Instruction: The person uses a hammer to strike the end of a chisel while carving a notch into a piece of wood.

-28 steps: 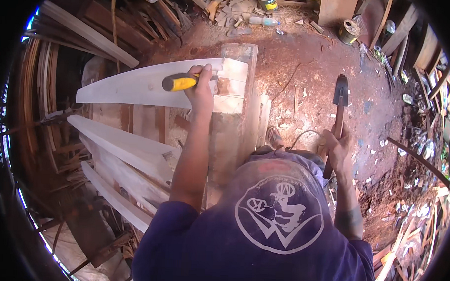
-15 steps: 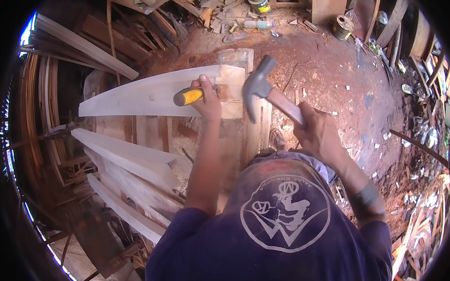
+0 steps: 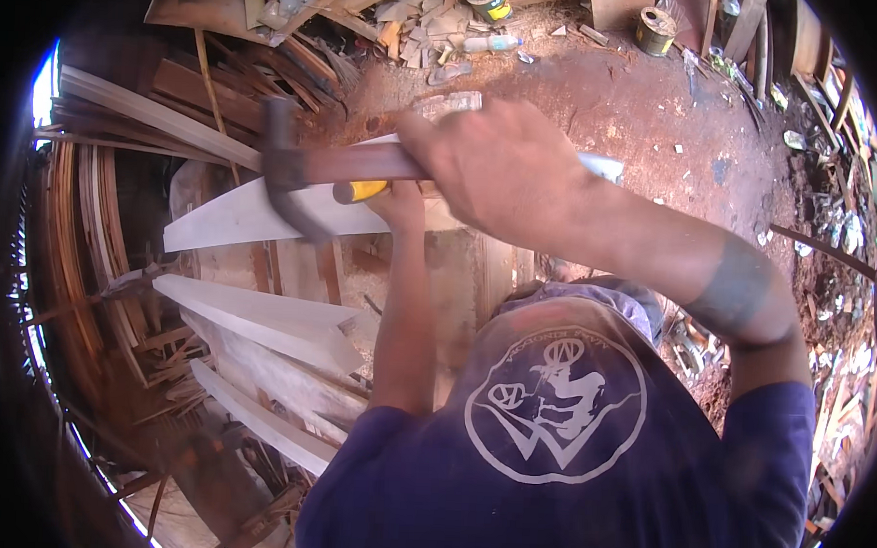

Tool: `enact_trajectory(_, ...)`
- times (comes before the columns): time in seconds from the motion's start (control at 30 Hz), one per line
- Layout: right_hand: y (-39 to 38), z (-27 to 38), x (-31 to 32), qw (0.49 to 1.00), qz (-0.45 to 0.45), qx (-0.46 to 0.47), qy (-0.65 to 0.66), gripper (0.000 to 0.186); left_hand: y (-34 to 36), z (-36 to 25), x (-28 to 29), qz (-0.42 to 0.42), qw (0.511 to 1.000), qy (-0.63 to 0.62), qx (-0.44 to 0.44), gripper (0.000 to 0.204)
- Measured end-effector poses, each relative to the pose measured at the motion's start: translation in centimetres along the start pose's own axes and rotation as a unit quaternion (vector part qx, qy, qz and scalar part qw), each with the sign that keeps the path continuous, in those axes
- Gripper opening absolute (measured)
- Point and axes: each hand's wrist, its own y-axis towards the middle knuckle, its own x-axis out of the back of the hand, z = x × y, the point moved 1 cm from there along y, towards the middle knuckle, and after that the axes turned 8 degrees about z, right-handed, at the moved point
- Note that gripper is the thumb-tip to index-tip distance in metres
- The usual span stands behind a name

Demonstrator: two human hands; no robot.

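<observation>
Swung leftward, the hammer (image 3: 297,172) sits gripped in right hand (image 3: 500,170); left hand (image 3: 402,200) fingers grasp yellow-handled chisel (image 3: 359,190).

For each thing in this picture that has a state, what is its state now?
Right hand: closed around the hammer handle.
Hammer: raised, head blurred, over the board.
Left hand: gripping the yellow-handled tool.
Yellow-handled tool: held against the board.
Pale board: lying flat on the wooden frame.
</observation>
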Motion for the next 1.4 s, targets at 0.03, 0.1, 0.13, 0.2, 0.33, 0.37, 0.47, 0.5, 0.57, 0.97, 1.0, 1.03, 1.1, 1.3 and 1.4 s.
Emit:
enact_trajectory(0.03, 0.3, 0.8, 1.3, 0.999, -0.029, 0.031, 0.024, 0.023, -0.2, -0.1, 0.3, 0.006, 1.000, 0.014, 0.013, 0.024)
enact_trajectory(0.1, 0.6, 2.4, 3.3, 0.994, -0.069, 0.061, 0.061, 0.023, -0.8, -0.8, 0.4, 0.010, 0.999, 0.030, 0.036, 0.023)
enact_trajectory(0.13, 0.6, 2.7, 3.8, 0.985, -0.114, 0.092, 0.093, 0.024, -1.0, -1.2, 0.5, 0.010, 0.998, 0.032, 0.045, 0.023)
enact_trajectory(0.2, 0.1, 1.2, 1.3, 0.995, -0.022, 0.064, 0.074, 0.025, -0.3, -0.5, 0.4, 0.031, 0.998, 0.026, 0.055, 0.022)
enact_trajectory(0.33, 0.2, -1.2, -1.3, 0.986, 0.146, -0.034, 0.070, 0.029, 0.5, -0.2, 0.3, 0.059, 0.994, 0.017, 0.088, 0.022)
enact_trajectory(0.37, 0.0, -1.6, -0.9, 0.987, 0.127, -0.068, 0.064, 0.029, 0.6, -0.6, 0.1, 0.001, 0.992, -0.089, 0.092, 0.021)
enact_trajectory(0.47, -2.0, -2.9, -1.2, 0.981, 0.083, -0.132, 0.112, 0.025, 0.8, -1.4, 1.3, 0.084, 0.974, -0.096, 0.185, 0.026)
enact_trajectory(0.5, -2.9, -3.3, -1.4, 0.972, 0.051, -0.158, 0.163, 0.022, 0.9, -1.4, 1.9, 0.136, 0.956, -0.091, 0.243, 0.028)
enact_trajectory(0.57, -5.0, -3.9, -1.7, 0.962, 0.028, -0.181, 0.204, 0.020, 0.4, -1.2, 1.5, 0.117, 0.975, -0.026, 0.187, 0.029)
enact_trajectory(0.97, -12.4, -6.9, -2.0, 0.896, -0.002, -0.371, 0.245, 0.025, 5.8, -0.9, 0.3, 0.179, 0.932, -0.209, 0.234, 0.043)
enact_trajectory(1.0, -13.4, -7.2, -2.1, 0.896, -0.023, -0.376, 0.236, 0.023, 6.3, -1.1, 0.3, 0.171, 0.925, -0.214, 0.264, 0.043)
enact_trajectory(1.03, -14.4, -7.6, -2.5, 0.897, -0.024, -0.372, 0.238, 0.023, 6.5, -0.3, 1.5, 0.169, 0.927, -0.211, 0.260, 0.043)
enact_trajectory(1.1, -16.2, -8.5, -3.0, 0.867, -0.025, -0.430, 0.250, 0.023, 6.2, 2.0, 4.1, 0.070, 0.849, -0.425, 0.305, 0.036)
enact_trajectory(1.3, -17.5, -8.9, -4.2, 0.826, -0.035, -0.494, 0.269, 0.031, 3.8, 0.0, 4.9, 0.027, 0.892, -0.406, 0.198, 0.038)
enact_trajectory(1.4, -17.6, -8.5, -4.3, 0.826, -0.043, -0.487, 0.280, 0.027, 3.6, -1.1, 3.5, 0.062, 0.946, -0.273, 0.166, 0.036)
